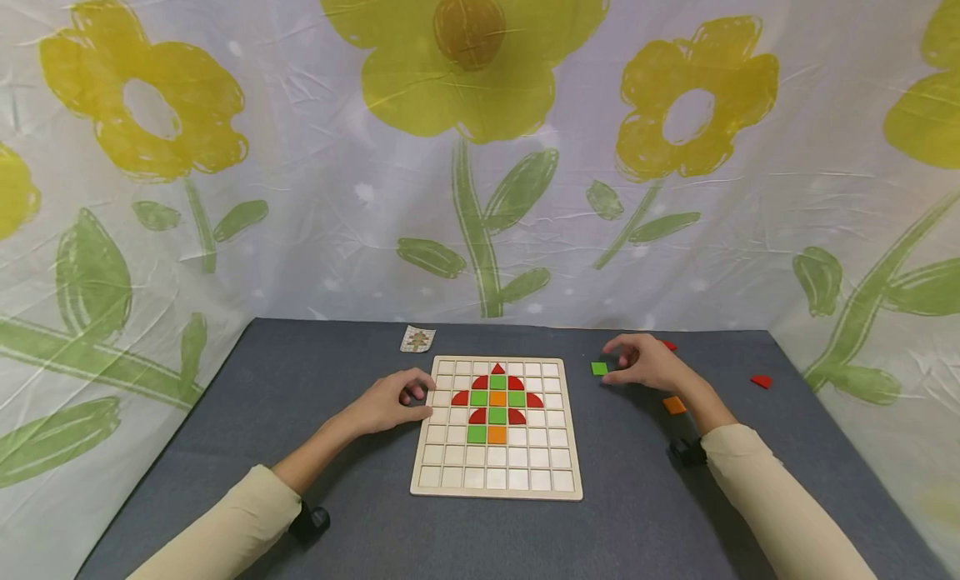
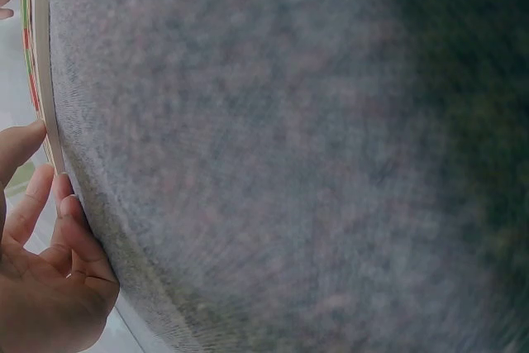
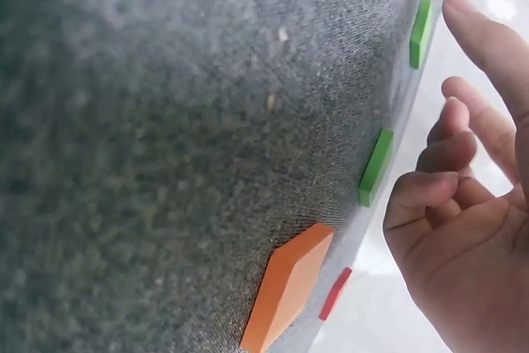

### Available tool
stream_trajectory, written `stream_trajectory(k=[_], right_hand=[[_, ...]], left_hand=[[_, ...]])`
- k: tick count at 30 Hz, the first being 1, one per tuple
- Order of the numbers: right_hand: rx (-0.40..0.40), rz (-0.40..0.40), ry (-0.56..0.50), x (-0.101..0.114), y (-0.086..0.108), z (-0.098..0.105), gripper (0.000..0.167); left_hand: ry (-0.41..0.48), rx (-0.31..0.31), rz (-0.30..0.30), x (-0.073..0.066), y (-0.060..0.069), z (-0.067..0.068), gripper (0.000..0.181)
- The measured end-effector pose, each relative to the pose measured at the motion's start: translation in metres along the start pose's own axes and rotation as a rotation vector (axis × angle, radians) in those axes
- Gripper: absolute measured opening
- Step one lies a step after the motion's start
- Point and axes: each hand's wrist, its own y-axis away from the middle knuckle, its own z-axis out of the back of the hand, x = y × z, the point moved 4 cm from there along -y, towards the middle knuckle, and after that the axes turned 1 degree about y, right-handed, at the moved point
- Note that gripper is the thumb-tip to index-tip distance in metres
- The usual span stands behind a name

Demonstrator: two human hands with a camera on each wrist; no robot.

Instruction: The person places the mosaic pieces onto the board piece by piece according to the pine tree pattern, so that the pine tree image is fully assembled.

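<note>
A square wooden grid board [image 1: 496, 480] lies mid-table, with green, orange and red pieces in some of its cells. My left hand [image 1: 392, 401] rests at the board's left edge, thumb and fingertips touching the rim; the left wrist view shows that hand [image 2: 54, 270] beside the board's edge [image 2: 41, 39]. To the board's right, my right hand [image 1: 647, 363] hovers with thumb and forefinger spread near a green square tile [image 1: 599, 368]. The right wrist view shows the hand [image 3: 475, 212] holding nothing, apart from that tile [image 3: 420, 33] and a second green tile [image 3: 376, 167].
An orange tile [image 1: 673, 405] lies under the right forearm. One red piece [image 1: 669, 345] is partly behind the right hand; another red piece [image 1: 761, 382] lies farther right. A small patterned card [image 1: 417, 339] lies behind the board. Flower-printed cloth [image 1: 525, 255] hangs around the table.
</note>
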Motion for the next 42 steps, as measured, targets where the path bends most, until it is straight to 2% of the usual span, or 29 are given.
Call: stream_trajectory(k=[12,28,35,42], right_hand=[[0.021,-0.059,0.039,-0.009,-0.009,-0.005,0.04],[0.007,-0.039,0.058,0.0,-0.011,-0.007,0.025],[-0.002,-0.033,0.036,0.001,-0.012,-0.007,0.024],[-0.022,-0.061,0.029,0.004,-0.012,-0.007,0.024]], left_hand=[[-0.004,0.007,-0.006,0.001,-0.001,-0.001,0.032],[0.005,0.005,-0.002,-0.003,0.0,0.001,0.031],[0.002,0.001,-0.002,-0.003,0.001,0.001,0.031],[0.006,-0.003,-0.001,-0.003,0.0,0.001,0.031]])
